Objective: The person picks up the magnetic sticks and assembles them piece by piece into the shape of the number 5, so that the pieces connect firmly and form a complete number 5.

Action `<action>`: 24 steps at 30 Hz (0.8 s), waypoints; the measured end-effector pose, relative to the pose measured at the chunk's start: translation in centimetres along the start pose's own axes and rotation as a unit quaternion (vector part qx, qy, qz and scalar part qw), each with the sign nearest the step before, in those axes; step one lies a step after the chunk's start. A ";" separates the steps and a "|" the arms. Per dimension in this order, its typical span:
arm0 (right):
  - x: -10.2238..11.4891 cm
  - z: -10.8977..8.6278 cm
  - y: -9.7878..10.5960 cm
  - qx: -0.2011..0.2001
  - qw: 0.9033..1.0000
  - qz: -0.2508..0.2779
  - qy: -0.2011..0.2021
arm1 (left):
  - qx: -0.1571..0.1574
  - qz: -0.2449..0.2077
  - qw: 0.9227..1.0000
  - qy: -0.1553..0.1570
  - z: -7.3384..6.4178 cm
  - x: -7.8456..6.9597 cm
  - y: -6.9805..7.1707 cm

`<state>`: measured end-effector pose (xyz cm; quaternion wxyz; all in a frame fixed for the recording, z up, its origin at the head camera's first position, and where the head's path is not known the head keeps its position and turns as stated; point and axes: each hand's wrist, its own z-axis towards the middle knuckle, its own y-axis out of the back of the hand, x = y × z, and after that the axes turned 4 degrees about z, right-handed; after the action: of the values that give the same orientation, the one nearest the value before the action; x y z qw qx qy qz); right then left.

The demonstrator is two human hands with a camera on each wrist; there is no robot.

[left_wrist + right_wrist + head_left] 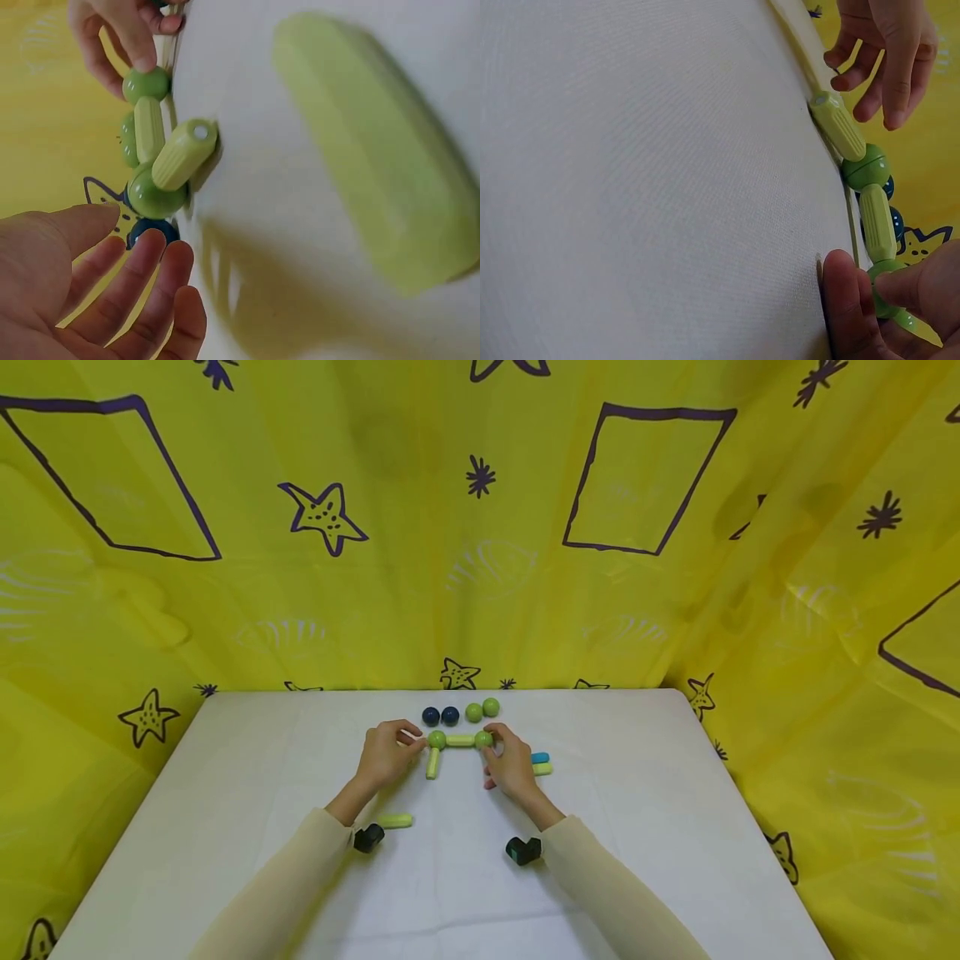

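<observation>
Head view: a ball-and-rod chain (460, 741) is lying on the tabletop (262, 777). Left wrist view: the left hand (52, 292) is hovering loose-fingered, gripping nothing. Right wrist view: the right hand (930, 296) is pinching the end green ball (887, 268), so careless tugging could be parting a joint.

No readable text, brand or number
The only signs are drawings on the yellow curtain (420, 610): dark-outlined stars (326, 518) with dots inside, small bursts of strokes (481, 477), large four-sided outlines (667, 414) and pale, ribbed shapes (491, 568). Part of a dotted star also shows in each wrist view.
</observation>
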<state>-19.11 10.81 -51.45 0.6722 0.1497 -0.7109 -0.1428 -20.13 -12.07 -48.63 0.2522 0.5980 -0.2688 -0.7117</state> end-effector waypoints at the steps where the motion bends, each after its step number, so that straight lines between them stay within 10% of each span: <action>1: 0.0 0.0 0.0 0.000 1.000 0.000 -0.001 | -0.004 0.003 1.000 -0.002 0.3 0.0 0.2; 24: 0.1 0.0 0.0 0.005 1.000 0.010 0.000 | 0.043 0.029 0.998 -0.021 4.9 0.6 -0.3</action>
<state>-19.10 10.77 -51.33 0.6729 0.1466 -0.7128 -0.1325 -25.07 -11.93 -48.59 0.2414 0.5849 -0.3219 -0.7043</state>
